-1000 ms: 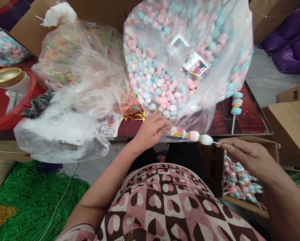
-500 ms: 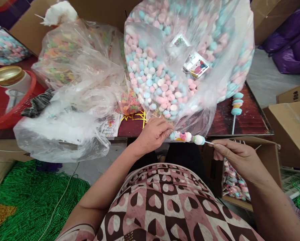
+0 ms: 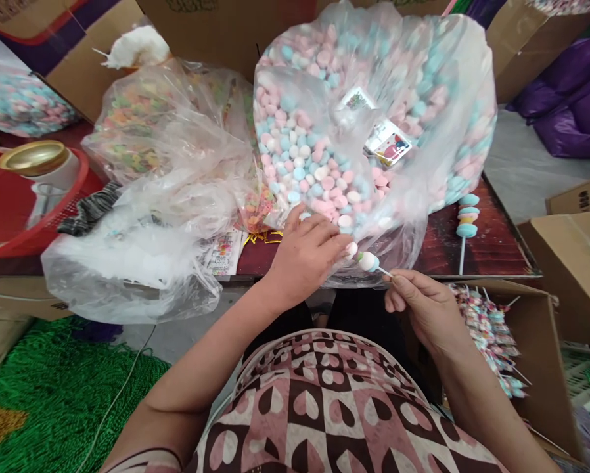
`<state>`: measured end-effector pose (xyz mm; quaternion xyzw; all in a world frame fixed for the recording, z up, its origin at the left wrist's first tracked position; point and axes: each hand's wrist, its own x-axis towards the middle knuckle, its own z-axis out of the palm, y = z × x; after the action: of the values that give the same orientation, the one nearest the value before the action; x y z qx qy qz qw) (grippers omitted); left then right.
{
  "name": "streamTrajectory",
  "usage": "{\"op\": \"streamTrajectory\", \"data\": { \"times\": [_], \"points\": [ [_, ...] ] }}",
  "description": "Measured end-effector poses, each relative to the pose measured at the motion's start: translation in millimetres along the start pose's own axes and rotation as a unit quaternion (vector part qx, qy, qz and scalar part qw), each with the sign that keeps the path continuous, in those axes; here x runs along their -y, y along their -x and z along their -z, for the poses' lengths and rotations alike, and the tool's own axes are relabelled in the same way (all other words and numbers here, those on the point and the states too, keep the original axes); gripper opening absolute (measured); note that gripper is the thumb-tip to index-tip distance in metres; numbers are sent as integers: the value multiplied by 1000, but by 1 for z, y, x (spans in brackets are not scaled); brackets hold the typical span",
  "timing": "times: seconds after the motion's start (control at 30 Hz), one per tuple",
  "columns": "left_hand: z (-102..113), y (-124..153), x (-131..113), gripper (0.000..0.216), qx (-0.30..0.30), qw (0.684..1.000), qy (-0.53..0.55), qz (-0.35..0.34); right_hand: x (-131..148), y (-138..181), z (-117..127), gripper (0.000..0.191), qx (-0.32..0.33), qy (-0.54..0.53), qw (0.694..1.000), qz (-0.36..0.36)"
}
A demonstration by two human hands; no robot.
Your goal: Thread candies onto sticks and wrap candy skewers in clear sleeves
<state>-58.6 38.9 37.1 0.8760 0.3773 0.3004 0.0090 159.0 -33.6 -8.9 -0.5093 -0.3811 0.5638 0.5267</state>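
A marshmallow skewer (image 3: 368,261) with white and pale blue pieces on a thin white stick is held low at the table's front edge. My right hand (image 3: 423,305) pinches the bare end of the stick. My left hand (image 3: 305,259) is closed around the skewer's other end, its fingers hiding the pieces there. Just beyond my hands lies a large clear bag (image 3: 319,157) of pink, white and blue marshmallows, with printed cards (image 3: 387,141) on it. Another marshmallow skewer (image 3: 467,217) rests on the table at the right.
Left on the dark red table (image 3: 497,243) are a bag of gummy candies (image 3: 137,125), a crumpled plastic bag (image 3: 122,263) and a red basket (image 3: 73,203). An open carton (image 3: 536,328) with wrapped skewers stands below right. Green strands (image 3: 78,387) cover the floor at left.
My left hand has moved over the skewer's far end, covering the printed piece that showed before. My right hand has shifted left with the stick. The camera view has shifted slightly.
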Motion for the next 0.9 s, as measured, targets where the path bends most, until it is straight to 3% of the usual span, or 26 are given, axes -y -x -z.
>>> {"op": "streamTrajectory", "data": {
  "times": [0.13, 0.27, 0.33, 0.4, 0.47, 0.53, 0.57, 0.63, 0.77, 0.9],
  "points": [
    [14, -15, -14, 17, -117, 993, -6, -3, 1, -7, -20, 17, 4, -76, 997, -12],
    [19, 1, -27, 20, -250, 958, 135, -26, 7, -15, -36, 17, 24, -116, 993, 5],
    [16, 14, -28, 21, -272, 926, 255, 69, 9, -19, -41, 16, 33, -120, 992, 11],
    [14, 22, -24, 18, -243, 864, 389, 209, 9, -21, -43, 17, 40, -118, 992, 12],
    [14, 19, -19, 31, -207, 758, 539, 304, 7, -21, -44, 17, 43, -111, 993, 11],
    [18, 7, -15, 48, -192, 647, 654, 341, 2, -19, -44, 17, 38, -93, 995, 16],
    [20, 0, -14, 52, -198, 609, 686, 346, -1, -18, -44, 17, 33, -80, 996, 21],
    [21, -13, -13, 49, -217, 564, 713, 356, -6, -15, -45, 18, 21, -58, 998, 25],
    [11, -22, -16, 28, -233, 542, 723, 360, -11, -9, -52, 19, 28, -40, 999, 2],
    [-1, -18, -19, 29, -250, 544, 713, 365, -12, -8, -61, 24, 43, -46, 997, -41]
  ]
}}
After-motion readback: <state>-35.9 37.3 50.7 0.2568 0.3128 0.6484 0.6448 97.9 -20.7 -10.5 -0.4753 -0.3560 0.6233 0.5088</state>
